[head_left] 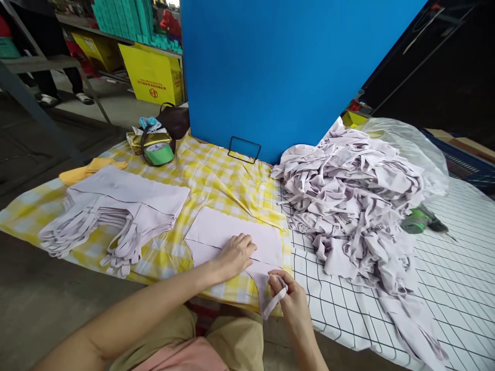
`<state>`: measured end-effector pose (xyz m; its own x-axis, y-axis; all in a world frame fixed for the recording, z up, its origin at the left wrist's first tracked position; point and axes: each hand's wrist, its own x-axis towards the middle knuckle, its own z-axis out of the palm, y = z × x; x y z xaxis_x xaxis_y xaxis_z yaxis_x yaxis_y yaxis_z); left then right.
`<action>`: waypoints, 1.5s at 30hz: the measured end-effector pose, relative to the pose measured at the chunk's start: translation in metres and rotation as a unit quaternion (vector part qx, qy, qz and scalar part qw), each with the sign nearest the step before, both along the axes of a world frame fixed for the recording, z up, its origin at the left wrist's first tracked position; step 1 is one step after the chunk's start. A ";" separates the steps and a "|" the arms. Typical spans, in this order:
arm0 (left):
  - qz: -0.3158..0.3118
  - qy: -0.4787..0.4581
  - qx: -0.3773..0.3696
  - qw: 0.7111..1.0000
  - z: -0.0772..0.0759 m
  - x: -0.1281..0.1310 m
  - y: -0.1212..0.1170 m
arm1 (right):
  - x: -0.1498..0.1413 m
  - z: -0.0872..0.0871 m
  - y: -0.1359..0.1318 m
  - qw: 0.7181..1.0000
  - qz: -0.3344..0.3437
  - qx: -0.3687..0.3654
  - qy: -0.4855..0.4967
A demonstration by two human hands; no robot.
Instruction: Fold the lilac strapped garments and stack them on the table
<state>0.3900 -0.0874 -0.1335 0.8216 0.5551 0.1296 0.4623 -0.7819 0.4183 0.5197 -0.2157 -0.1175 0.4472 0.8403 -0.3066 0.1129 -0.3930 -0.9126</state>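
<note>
A pale lilac strappy top (220, 226) lies spread on the yellow checked cloth (232, 180) in front of me. My left hand (236, 255) rests on the middle of it, palm down with nothing held. At the top's lower right corner my right hand (288, 296) pinches its thin strap (276, 300), which loops over the fingers and is lifted off the cloth. To the left is a neat stack of similar tops (131, 188), their straps hanging toward me. A large loose heap of the same lilac fabric (356, 180) sits on the right.
A tall blue panel (270, 67) stands at the table's back. Rolls of tape (159, 153) and yellow-orange cloth (93, 170) lie at the left. A green-and-black tool (417, 220) sits beside the heap on the white grid cloth (456, 247). Someone's legs (73, 82) show far left.
</note>
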 end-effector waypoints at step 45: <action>-0.044 -0.013 -0.057 0.997 -0.018 0.012 0.032 | 0.006 -0.020 0.065 0.903 0.180 0.110 -0.375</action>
<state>0.4018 -0.0550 -0.1513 0.8651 0.4932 0.0917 0.3815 -0.7655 0.5182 0.5262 -0.1507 -0.1376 0.1456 0.9761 0.1612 0.8156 -0.0262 -0.5780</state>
